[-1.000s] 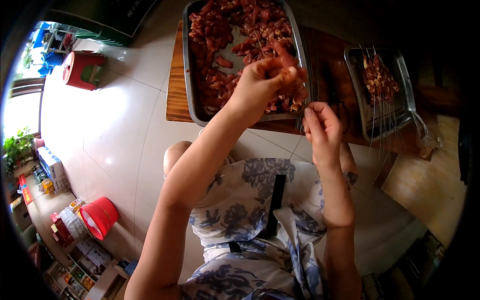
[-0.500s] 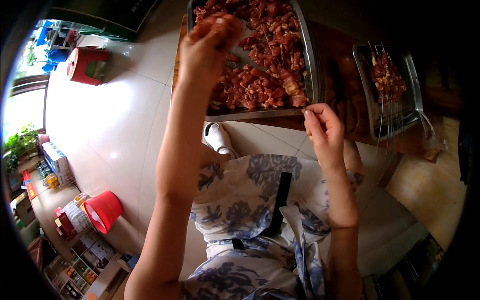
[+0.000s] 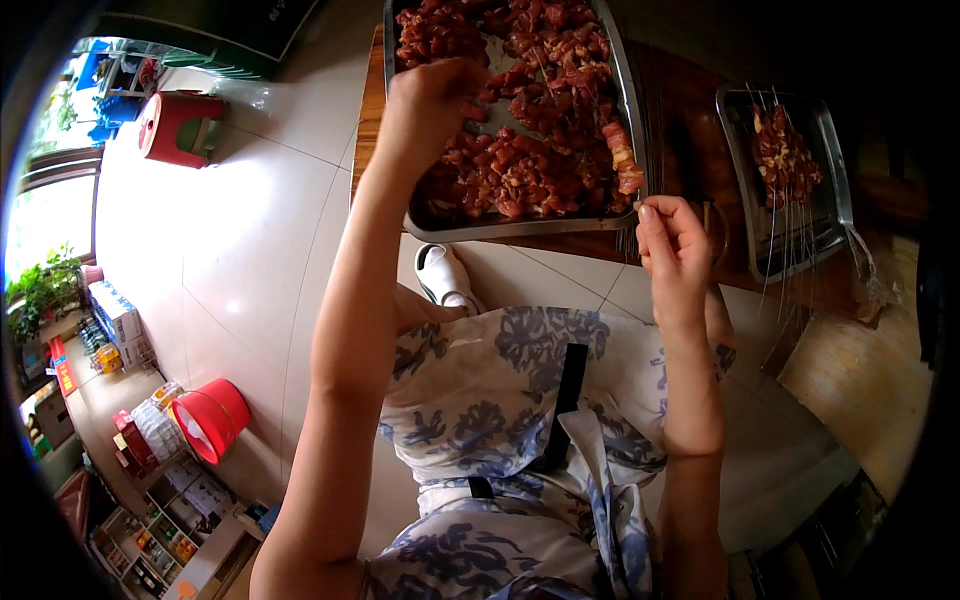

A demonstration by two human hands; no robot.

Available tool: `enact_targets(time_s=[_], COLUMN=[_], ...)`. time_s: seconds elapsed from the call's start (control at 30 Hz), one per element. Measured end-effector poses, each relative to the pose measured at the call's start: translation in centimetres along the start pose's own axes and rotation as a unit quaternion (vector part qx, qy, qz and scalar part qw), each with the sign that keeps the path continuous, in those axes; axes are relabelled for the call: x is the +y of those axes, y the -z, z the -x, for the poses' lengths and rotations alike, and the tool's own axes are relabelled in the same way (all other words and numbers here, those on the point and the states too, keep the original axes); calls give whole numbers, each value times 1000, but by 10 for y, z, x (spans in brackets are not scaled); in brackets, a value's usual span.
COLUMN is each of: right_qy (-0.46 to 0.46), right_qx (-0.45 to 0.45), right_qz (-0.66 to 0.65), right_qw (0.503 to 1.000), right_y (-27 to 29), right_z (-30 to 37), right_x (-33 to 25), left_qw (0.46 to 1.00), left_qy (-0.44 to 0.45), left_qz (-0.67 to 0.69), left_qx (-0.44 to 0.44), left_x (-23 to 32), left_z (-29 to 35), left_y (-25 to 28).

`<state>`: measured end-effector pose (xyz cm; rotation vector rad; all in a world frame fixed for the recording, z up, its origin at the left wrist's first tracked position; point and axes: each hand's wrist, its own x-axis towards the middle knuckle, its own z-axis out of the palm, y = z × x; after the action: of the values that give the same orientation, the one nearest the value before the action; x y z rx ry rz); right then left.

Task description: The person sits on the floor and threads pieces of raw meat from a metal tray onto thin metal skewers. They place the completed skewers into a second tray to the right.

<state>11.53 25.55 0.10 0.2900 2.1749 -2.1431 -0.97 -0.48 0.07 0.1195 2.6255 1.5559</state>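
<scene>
A large metal tray holds heaps of raw cut meat. My right hand is just outside the tray's near right corner, thumb and finger pinched on the end of a skewer. Threaded meat on that skewer lies over the tray's right side, pointing away from me. My left hand reaches over the tray's left side, its fingers curled down at the meat. What those fingertips hold, if anything, is hidden.
A smaller metal tray with meat skewers stands to the right on the wooden table. A red stool and a red bucket are on the tiled floor at the left. Packed goods line the left wall.
My right hand has shifted slightly right with the skewer, whose threaded meat now stands out from the heap. My left hand has lowered and moved slightly right, over the meat.
</scene>
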Motion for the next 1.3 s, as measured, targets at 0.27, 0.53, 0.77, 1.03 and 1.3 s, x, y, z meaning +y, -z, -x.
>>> enact_targets(time_s=[0.27, 0.53, 0.77, 1.03, 1.3], right_qy=[-7, 0, -7, -16, 16], right_qx=[8, 33, 20, 27, -5], right_qz=[-29, -30, -49, -46, -8], right_qw=[1000, 999, 999, 998, 1000], right_y=[-2, 8, 4, 5, 1], right_z=[0, -3, -2, -2, 6], right_x=[-1, -3, -2, -3, -4], left_qw=[935, 941, 966, 959, 912], left_qy=[-191, -104, -205, -169, -37], left_qz=[-298, -322, -155, -229, 401], left_qx=[-34, 4, -4, 13, -74], left_x=[2, -12, 12, 14, 17], left_z=[1, 0, -4, -9, -5], left_y=[-60, 0, -43, -77, -20])
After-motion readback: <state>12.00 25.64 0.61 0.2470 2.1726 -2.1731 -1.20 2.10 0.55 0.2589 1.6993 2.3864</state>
